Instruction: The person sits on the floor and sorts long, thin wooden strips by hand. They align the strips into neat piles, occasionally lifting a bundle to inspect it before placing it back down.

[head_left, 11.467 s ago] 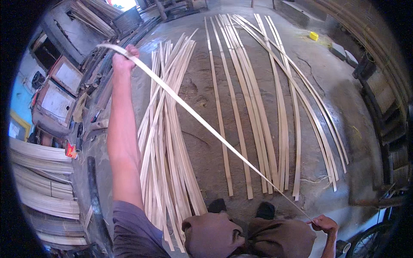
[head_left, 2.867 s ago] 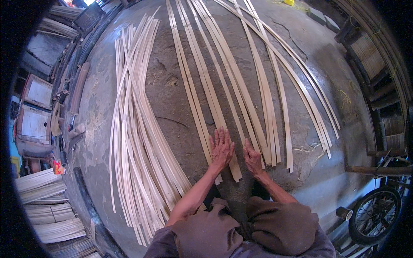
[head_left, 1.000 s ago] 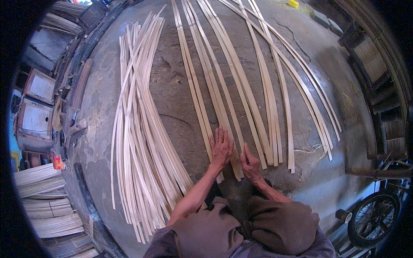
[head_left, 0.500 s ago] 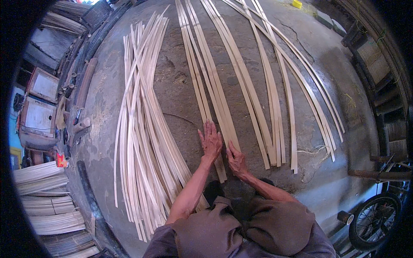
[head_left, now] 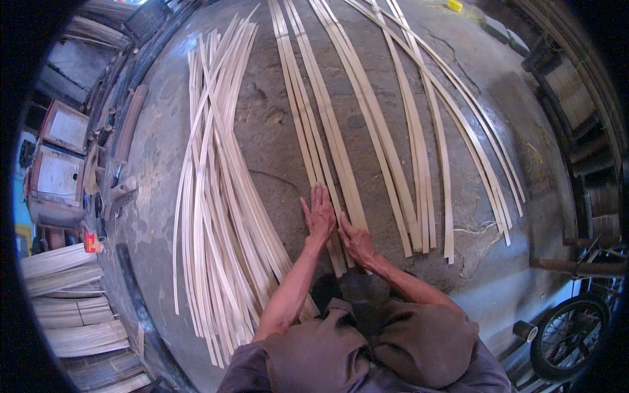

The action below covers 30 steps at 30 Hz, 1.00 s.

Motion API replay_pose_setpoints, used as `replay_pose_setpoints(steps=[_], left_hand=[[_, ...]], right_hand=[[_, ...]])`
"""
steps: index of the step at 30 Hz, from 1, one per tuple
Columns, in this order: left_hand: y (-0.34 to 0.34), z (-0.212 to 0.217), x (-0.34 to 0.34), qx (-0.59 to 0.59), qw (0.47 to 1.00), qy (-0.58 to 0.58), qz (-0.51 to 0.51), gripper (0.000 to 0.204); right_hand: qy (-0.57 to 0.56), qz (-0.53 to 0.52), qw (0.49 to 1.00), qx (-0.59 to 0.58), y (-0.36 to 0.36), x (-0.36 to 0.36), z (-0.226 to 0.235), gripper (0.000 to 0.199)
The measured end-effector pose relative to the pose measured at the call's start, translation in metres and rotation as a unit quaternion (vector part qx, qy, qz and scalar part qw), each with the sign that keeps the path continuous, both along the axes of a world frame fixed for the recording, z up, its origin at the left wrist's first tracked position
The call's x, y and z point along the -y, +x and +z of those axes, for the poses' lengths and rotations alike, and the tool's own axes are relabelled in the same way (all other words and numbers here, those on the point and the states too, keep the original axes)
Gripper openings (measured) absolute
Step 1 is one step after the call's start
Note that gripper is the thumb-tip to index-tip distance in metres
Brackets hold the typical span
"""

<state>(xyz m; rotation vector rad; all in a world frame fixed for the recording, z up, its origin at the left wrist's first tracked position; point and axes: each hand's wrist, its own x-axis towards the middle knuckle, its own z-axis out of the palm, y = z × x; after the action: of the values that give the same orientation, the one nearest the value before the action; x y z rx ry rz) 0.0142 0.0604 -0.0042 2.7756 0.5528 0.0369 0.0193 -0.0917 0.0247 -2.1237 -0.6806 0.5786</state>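
Note:
Long pale strips of split bamboo lie lengthwise in front of me, their near ends close to my knees. My left hand is flat on the leftmost of these strips, fingers stretched forward. Just to its right, my right hand rests over the near part of the neighbouring pair of strips. Its index finger points forward, while the other fingers are bent and partly hidden. A thick heap of similar strips, crossing one another, lies left of my left arm.
More strips fan out to the right over the concrete floor. Bundled strips are stacked at the left, by a dark pole. A spoked wheel stands at the lower right, near a pipe end.
My right hand has shifted slightly left, closer to my left hand. The strips beside it have slid, and one now lies close against the leftmost strips. My left hand stays in place.

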Motion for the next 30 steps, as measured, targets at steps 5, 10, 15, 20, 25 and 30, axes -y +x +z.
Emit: replay_pose_setpoints(steps=[5, 10, 15, 20, 25, 30], left_hand=[[0.001, -0.015, -0.004, 0.003, 1.000, 0.021, -0.017, 0.060], [-0.001, -0.018, -0.006, 0.045, 0.999, -0.010, -0.011, 0.063], [-0.002, -0.015, -0.010, 0.023, 1.000, -0.009, -0.011, 0.062], [0.000, -0.002, -0.004, 0.022, 0.999, -0.027, -0.014, 0.060], [0.002, 0.009, 0.002, -0.041, 0.999, -0.011, -0.010, 0.059], [0.004, 0.007, 0.010, 0.042, 0.999, 0.008, -0.013, 0.061]], right_hand=[[-0.081, 0.058, 0.994, 0.045, 0.006, -0.001, -0.016, 0.052], [-0.160, 0.107, 0.981, 0.031, 0.008, -0.006, -0.011, 0.053], [-0.172, 0.125, 0.975, 0.067, 0.002, -0.011, -0.008, 0.056], [-0.182, 0.105, 0.973, 0.097, -0.002, -0.006, -0.031, 0.059], [-0.151, 0.075, 0.979, 0.112, 0.008, 0.004, -0.015, 0.046], [-0.170, -0.080, 0.959, 0.213, 0.043, 0.061, 0.035, 0.038]])
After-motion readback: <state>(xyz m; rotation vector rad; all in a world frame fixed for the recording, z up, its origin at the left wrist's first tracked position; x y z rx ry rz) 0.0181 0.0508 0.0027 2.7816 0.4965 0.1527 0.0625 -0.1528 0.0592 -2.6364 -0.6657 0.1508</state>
